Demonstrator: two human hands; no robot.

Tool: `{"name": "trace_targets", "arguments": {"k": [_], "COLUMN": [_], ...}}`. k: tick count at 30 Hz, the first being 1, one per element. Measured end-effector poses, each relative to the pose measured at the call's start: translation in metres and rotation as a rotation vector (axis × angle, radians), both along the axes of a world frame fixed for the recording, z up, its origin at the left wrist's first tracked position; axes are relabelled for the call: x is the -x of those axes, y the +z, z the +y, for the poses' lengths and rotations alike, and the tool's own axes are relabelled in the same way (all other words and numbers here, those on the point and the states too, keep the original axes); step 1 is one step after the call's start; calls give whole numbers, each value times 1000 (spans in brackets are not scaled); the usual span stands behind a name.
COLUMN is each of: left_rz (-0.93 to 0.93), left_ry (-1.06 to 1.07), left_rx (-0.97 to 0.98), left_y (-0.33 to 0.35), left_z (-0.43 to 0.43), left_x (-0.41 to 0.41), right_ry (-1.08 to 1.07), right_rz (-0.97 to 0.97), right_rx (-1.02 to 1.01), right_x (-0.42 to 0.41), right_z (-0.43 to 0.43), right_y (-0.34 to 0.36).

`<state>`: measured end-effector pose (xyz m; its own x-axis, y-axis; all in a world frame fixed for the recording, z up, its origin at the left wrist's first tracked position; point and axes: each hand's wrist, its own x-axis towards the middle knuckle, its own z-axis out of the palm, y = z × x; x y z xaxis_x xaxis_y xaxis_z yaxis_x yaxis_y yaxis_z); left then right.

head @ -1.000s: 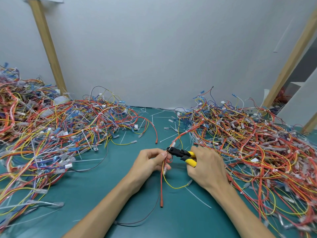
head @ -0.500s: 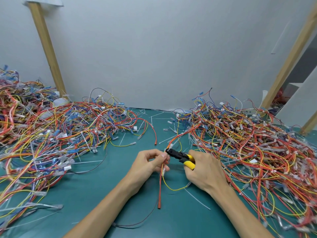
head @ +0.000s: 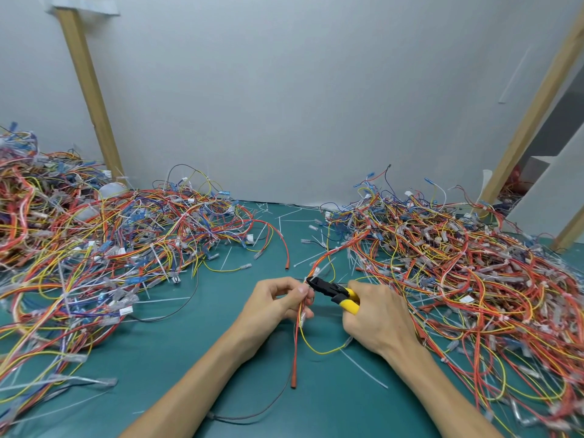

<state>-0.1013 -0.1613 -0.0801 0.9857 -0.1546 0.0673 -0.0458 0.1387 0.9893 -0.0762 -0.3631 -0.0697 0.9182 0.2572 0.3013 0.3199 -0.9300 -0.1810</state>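
- A person's left hand (head: 278, 303) is pinching a thin bundle of wires (head: 296, 349) just above the green table (head: 177, 358), with its fingers (head: 301, 290) curling round the red, orange and yellow strands near the middle of the view.
- The right hand (head: 379, 317) is gripping a pair of cutters (head: 331, 290), fingers wrapping the yellow handles. The black nose is meeting the bundle just beside the left thumb.
- The bundle's red lead is hanging down and ending on the table between the two forearms, while a yellow loop is curving toward the right wrist. The upper strands are running back into the right heap (head: 458, 273).
- That heap of mostly red, orange and yellow wiring is covering the table's right side up to the back wall (head: 284, 105).
- A left heap (head: 110, 248), carrying more blue, is sprawling across the other side and spilling out of view.
- A strip of bare green surface is running between the two heaps, and white plastic ties (head: 363, 368) are lying scattered along it.
- A thin dark wire (head: 252, 415) is trailing across the near edge, between the forearms.
- The plain pale-grey wall is closing off the table at the back.
- A wooden post (head: 90, 90) is slanting up behind the left heap and a second post (head: 531, 112) is slanting up at the right.
- A white panel (head: 550, 197) is standing just beside the right-hand post.
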Motion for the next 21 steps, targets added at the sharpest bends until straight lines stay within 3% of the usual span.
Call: {"name": "trace_targets", "arguments": {"k": [13,21], "left_rz": [8,9], "left_ry": [9,37], "left_rx": [3,12], "left_y": [0,1], "left_z": [1,0], "left_x": [0,0], "right_ry": [7,-35], "right_rz": [4,24], "right_rx": [-29,-175], "right_x": [-1,-5], "right_z": [-1,-2], "right_y": [-1,-2]}}
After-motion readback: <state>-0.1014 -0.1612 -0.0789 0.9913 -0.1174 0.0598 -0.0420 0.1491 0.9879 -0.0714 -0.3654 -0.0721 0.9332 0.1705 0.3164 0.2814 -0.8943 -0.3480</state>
